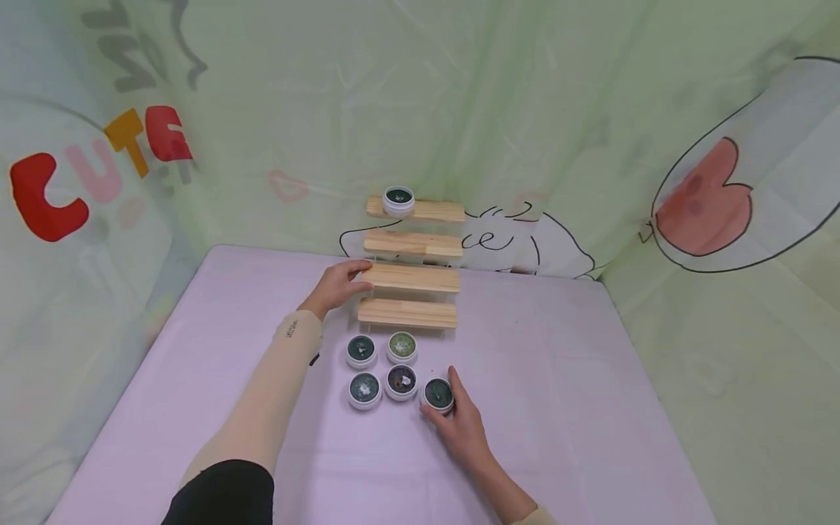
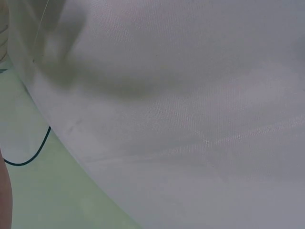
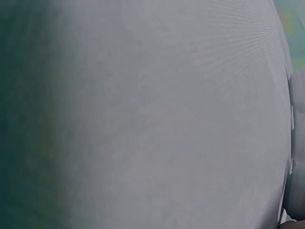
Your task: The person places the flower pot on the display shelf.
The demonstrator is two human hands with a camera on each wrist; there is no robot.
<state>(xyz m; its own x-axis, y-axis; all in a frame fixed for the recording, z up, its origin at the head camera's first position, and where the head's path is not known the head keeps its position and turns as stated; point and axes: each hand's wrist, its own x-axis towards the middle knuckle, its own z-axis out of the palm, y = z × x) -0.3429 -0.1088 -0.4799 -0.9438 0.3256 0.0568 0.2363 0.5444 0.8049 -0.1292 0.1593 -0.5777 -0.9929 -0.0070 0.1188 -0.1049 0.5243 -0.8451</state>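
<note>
- I see the left hand (image 1: 336, 286) at the left end of the stepped wooden rack (image 1: 413, 243); thumb and fingers pinch the end of the third board (image 1: 413, 278), counted from the top.
- I see the right hand (image 1: 464, 430) at the near right of the jar group, thumb and fingers apart and pinching the held jar (image 1: 438, 394), white with a dark green top, between them. Whether its base touches the table (image 1: 558, 408) I cannot tell.
- Just left of it stands the brownish-topped jar (image 1: 401, 380); behind that one, the light green jar (image 1: 402, 345).
- Further left, two dark-topped jars stand one behind the other: the front left jar (image 1: 364, 389) and the back left jar (image 1: 361, 350). These four stand upright on the table, in front of the rack.
- One more, the shelved jar (image 1: 399, 198), sits toward the left of the top board (image 1: 440, 211).
- Both wrist views give me mostly pale cloth; I cannot verify either grip from them.
- Behind the rack hangs a pale green printed curtain (image 1: 407, 95).
</note>
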